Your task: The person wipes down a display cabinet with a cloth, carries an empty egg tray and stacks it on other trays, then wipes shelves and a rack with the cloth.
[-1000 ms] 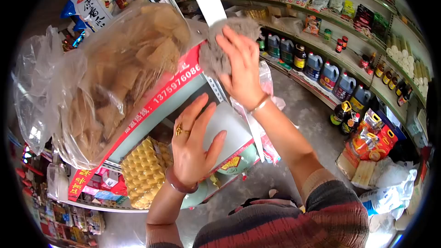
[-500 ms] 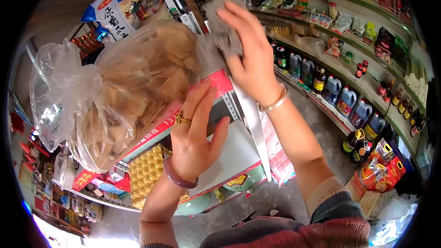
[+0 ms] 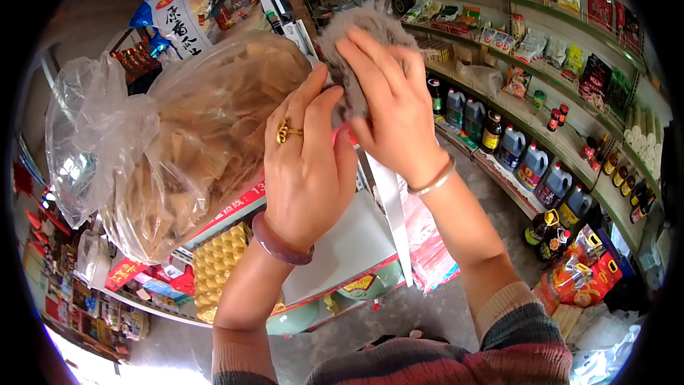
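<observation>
Your right grip (image 3: 395, 114) lies over the grey fluffy cloth (image 3: 377, 27), fingers slightly bent across its top, the cloth under and beyond them; I cannot tell whether they pinch it. Your left grip (image 3: 305, 160) is empty, fingers extended and thumb apart, fingertips just beside the cloth's left edge. The clear plastic bag (image 3: 206, 132) of brown pieces sits left of both.

Cloth (image 3: 385, 28) reads grey from where I'm standing. Left bangle (image 3: 274, 244) purplish-brown, right bangle (image 3: 436, 177) silver, ring (image 3: 283, 130) gold. Tan pieces (image 3: 192, 164) in clear bag (image 3: 85, 142). Red strip (image 3: 242, 203), white print. Egg tray (image 3: 217, 264) yellow. Sleeve (image 3: 527, 328) striped red/dark grey, tan cuff.
</observation>
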Motion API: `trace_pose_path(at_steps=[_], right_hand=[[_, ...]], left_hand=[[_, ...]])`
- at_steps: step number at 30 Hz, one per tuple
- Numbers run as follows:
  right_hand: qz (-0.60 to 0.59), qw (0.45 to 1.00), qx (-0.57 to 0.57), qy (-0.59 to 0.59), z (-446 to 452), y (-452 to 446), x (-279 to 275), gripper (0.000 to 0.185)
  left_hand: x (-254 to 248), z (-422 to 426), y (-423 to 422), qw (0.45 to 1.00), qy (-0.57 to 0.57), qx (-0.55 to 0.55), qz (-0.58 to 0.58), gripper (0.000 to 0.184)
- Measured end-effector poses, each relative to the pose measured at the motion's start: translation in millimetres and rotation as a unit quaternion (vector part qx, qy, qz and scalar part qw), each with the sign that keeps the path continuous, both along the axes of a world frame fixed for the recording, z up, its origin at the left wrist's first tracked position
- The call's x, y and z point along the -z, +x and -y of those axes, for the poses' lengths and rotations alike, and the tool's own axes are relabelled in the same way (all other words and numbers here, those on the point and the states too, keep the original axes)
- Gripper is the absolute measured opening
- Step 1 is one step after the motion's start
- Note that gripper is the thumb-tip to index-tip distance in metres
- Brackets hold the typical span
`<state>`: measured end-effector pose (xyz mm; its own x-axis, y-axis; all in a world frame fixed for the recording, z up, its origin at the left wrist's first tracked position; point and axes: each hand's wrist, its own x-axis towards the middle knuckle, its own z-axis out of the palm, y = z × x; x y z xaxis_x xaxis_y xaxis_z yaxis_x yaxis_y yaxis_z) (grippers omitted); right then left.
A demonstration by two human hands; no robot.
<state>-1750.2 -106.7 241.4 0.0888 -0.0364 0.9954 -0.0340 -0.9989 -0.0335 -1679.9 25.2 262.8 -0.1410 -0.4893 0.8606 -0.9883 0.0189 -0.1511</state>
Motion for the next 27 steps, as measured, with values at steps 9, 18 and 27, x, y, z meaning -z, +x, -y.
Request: trace_pose_path(at_steps=[9, 18, 27], right_hand=[[0.025, 0.998, -0.038, 0.043, 2, 2, -1, 0.070], [-0.007, 0.999, 0.043, 0.018, 0, -6, -9, 0.067], [0.006, 0.996, 0.069, -0.048, -5, 1, 0, 0.052]], left_hand=[[2, -2, 4, 1.000, -0.001, -0.008, -0.004, 0.036], [1, -8, 3, 1.000, 0.009, -0.006, 0.000, 0.034], [2, -23, 1, 1.000, 0.001, -0.014, 0.003, 0.037]])
